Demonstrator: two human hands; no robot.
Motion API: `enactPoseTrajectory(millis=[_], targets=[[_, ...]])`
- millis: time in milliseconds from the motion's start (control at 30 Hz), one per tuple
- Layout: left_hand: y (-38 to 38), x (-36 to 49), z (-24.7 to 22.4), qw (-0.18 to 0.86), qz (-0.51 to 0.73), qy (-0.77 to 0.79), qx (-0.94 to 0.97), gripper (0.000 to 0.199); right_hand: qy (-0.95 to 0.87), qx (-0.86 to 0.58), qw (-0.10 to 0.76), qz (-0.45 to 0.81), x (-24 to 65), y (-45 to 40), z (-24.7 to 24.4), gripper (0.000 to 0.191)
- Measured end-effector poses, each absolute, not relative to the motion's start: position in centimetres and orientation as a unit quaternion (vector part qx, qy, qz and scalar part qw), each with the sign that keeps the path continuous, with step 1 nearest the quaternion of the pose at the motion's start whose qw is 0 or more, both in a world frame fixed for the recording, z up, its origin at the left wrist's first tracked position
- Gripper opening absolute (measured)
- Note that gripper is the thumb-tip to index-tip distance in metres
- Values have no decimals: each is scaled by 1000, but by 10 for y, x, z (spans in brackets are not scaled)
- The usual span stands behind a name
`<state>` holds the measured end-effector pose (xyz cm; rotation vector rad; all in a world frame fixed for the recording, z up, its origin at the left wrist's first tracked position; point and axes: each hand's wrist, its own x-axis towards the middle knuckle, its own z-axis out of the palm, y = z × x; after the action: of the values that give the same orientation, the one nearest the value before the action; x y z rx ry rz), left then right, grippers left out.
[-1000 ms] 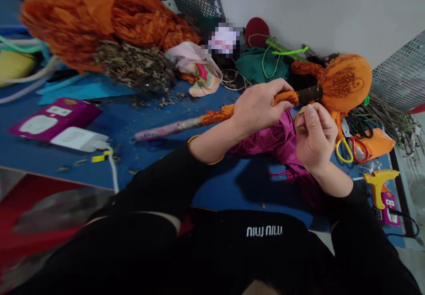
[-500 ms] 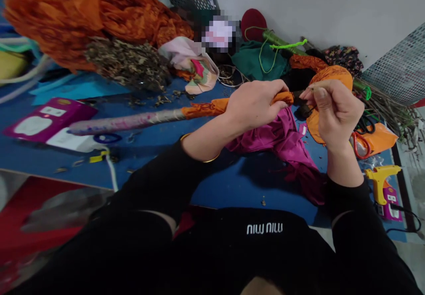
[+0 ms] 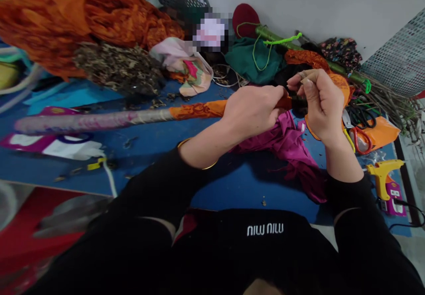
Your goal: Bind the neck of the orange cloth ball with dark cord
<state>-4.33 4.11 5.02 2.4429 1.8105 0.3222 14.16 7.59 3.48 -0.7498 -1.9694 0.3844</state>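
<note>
My left hand (image 3: 252, 109) is closed around a long stick partly wrapped in orange patterned cloth (image 3: 195, 110). The stick's bare greyish-purple end (image 3: 76, 122) reaches far to the left over the table. Beside its dark right end, my right hand (image 3: 318, 102) is raised, thumb and fingers pinched together. Something thin and brownish seems to be between those fingertips, too small to name. Beneath the hands lies a bunched magenta cloth (image 3: 285, 149). A piece of orange cloth shows behind my right wrist.
Orange fabric (image 3: 109, 16), dried leaves (image 3: 116, 69) and a teal cloth (image 3: 255, 56) lie along the back of the blue table (image 3: 229, 188). To the right are red-handled scissors (image 3: 361, 141), a yellow glue gun (image 3: 383, 175) and twigs (image 3: 395, 100). A purple-and-white power strip (image 3: 59, 146) lies left.
My right hand has moved left and slightly up, closer to my left hand. The stick has shifted left, its bare end now further across the power strip. The view has shifted slightly.
</note>
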Motion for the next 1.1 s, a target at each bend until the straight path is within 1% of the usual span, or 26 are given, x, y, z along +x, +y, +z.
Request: enactPoseTrajectory(millis=[200,300,433,567,667,767,867,1000,1033,1100], targets=[[40,-43,48,18,99,580,808,44,-808,-348,452,146,142,74,35,44],[42,-45,45,10,121,567,815,43,-804,-354,452,153,141,73,37,43],[42,-47,43,32,153,564,811,42,-815,-366,431,129,142,73,39,39],[41,-47,40,27,183,544,819,45,-817,-387,412,115,144,74,39,46],[42,-46,38,17,182,534,826,41,-816,-386,413,123,145,78,34,43],[42,-46,39,4,147,534,832,38,-811,-379,418,152,145,83,28,37],[40,-46,42,-4,128,541,831,40,-792,-365,449,194,142,86,28,37],[41,-51,46,10,142,549,824,42,-759,-355,491,239,151,84,43,34],[41,-53,46,16,155,551,820,42,-754,-359,486,259,157,82,49,32],[43,-57,45,26,186,553,812,42,-756,-375,446,298,173,81,62,29]])
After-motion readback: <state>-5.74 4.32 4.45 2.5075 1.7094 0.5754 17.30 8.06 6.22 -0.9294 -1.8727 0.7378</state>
